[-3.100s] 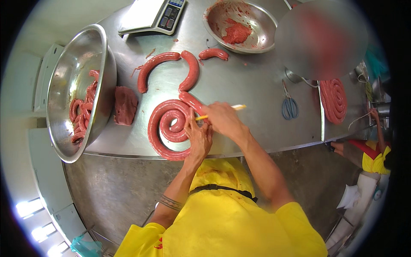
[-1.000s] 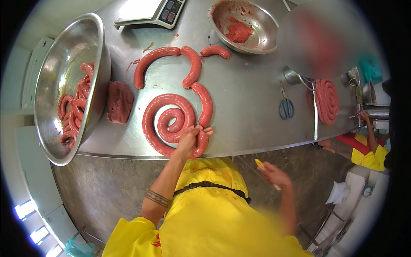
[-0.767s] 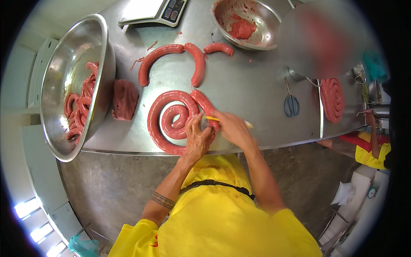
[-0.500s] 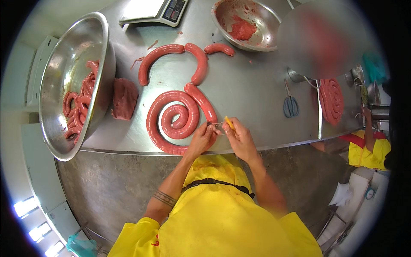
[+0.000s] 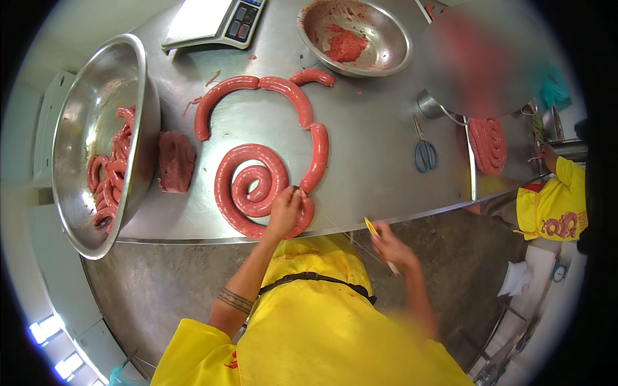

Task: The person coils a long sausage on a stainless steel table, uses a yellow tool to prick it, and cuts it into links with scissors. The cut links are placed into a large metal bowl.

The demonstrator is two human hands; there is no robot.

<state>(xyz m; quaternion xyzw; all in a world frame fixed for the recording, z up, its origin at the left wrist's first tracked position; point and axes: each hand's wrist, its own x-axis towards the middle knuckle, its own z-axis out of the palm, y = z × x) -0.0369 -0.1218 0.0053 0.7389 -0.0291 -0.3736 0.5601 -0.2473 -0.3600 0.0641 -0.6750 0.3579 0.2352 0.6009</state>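
Observation:
My left hand [image 5: 286, 209] pinches the sausage [image 5: 225, 183] at the outer end of its large spiral, near the table's front edge, beside the join with a short sausage [image 5: 317, 154]. A thin string stretches from there toward my right hand [image 5: 393, 248], which grips a slim yellow-and-white tool [image 5: 373, 230] below and beyond the edge, over the floor. More linked pieces arch above the spiral [image 5: 286, 91], with a short one [image 5: 312, 76] at the back. A dark red lump of meat [image 5: 177, 161] lies left of the spiral.
A large steel bowl [image 5: 141, 64] of sausages stands left. A scale [image 5: 209, 22] and a bowl [image 5: 396, 45] with minced meat are behind. Scissors [image 5: 426, 154], a metal pot [image 5: 428, 103], another sausage coil [image 5: 486, 145] and a blurred area are right. A co-worker [image 5: 547, 202] works far right.
My right hand has moved away to the lower right from my left hand, drawing the string out. The short linked sausage now sits more upright and farther right.

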